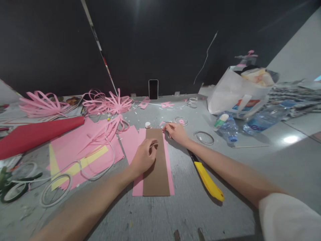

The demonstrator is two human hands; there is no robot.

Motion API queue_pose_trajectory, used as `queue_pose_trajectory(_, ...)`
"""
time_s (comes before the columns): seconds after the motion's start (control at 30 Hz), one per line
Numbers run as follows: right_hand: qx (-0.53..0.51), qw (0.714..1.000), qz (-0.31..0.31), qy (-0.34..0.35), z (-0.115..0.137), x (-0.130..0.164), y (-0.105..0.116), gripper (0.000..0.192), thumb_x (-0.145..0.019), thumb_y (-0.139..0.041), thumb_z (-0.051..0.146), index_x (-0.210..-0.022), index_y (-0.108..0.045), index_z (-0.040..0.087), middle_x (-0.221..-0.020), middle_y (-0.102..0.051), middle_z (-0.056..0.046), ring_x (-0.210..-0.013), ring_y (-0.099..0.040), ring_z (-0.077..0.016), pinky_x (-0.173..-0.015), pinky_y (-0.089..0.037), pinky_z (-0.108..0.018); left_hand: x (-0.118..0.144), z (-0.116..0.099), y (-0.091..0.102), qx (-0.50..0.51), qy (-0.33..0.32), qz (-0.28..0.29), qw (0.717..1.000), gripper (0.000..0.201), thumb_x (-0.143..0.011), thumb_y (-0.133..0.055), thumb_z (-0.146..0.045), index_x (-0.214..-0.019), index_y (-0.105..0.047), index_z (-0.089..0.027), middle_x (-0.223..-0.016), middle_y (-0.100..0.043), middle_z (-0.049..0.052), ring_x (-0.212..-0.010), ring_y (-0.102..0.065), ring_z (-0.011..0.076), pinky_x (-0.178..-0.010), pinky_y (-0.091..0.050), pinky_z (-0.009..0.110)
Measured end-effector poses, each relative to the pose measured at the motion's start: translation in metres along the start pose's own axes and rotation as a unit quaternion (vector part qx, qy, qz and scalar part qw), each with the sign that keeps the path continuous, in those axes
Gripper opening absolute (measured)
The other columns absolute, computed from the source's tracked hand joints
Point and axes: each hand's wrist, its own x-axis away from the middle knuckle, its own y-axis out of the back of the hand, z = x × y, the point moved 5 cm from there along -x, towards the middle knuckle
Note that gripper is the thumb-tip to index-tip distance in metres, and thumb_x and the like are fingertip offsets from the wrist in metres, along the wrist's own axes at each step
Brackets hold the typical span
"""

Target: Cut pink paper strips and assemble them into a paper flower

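Observation:
A brown cardboard strip [156, 174] lies lengthwise on pink paper [137, 187], which shows as a margin along both long sides. My left hand [144, 155] is over the middle of the cardboard with curled fingers; whatever is in them is hidden. At the far right corner of the cardboard, my right hand [176, 133] has its thumb and fingertips pinched together, and I cannot make out what is between them. Below my right forearm rests a yellow utility knife [209, 182]. Just beyond the cardboard's far edge sits a small white cap [147, 125].
Pink paper-strip bundles [119, 102], pink sheets [82, 137], a red sheet [45, 134], scissors [15, 192] and cord cover the left. A phone [153, 89] leans on the dark wall. Plastic bottles [229, 129], a white bag [225, 90] and a wire coil [204, 138] are right.

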Motion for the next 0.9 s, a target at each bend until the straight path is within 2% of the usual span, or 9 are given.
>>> queue_pose_trajectory(0.2, 0.002, 1.000, -0.001, 0.003, -0.0010, -0.0010, 0.0000, 0.041, -0.104, -0.049, 0.041, -0.081, -0.077, 0.021, -0.049, -0.057, 0.002, -0.048, -0.055, -0.0156, -0.057, -0.040, -0.029, -0.0010, 0.0077, -0.0005, 0.048, 0.039, -0.012, 0.998, 0.029, -0.099, -0.051, -0.010, -0.121, -0.065, -0.021, -0.125, -0.078, 0.012, -0.117, -0.077, 0.0230, -0.107, -0.064, 0.044)
queue_pose_trajectory(0.77, 0.006, 1.000, 0.003, 0.004, 0.0000, -0.0001, 0.0007, 0.040, -0.104, -0.049, 0.038, -0.083, -0.077, 0.021, -0.049, -0.057, 0.003, -0.049, -0.055, -0.0151, -0.057, -0.040, -0.028, -0.0007, 0.0109, -0.0014, 0.040, 0.031, -0.006, 0.999, 0.032, -0.098, -0.049, -0.008, -0.121, -0.069, -0.019, -0.123, -0.076, 0.012, -0.113, -0.077, 0.0229, -0.105, -0.063, 0.043)
queue_pose_trajectory(0.9, 0.005, 1.000, 0.003, 0.004, 0.0015, 0.0005, 0.0014, 0.040, -0.104, -0.049, 0.040, -0.083, -0.077, 0.020, -0.050, -0.057, 0.003, -0.051, -0.056, -0.0150, -0.058, -0.040, -0.028, -0.0028, 0.0064, 0.0002, -0.004, 0.012, 0.005, 1.000, 0.033, -0.098, -0.049, -0.007, -0.118, -0.071, -0.020, -0.120, -0.076, 0.011, -0.112, -0.075, 0.0231, -0.104, -0.063, 0.044)
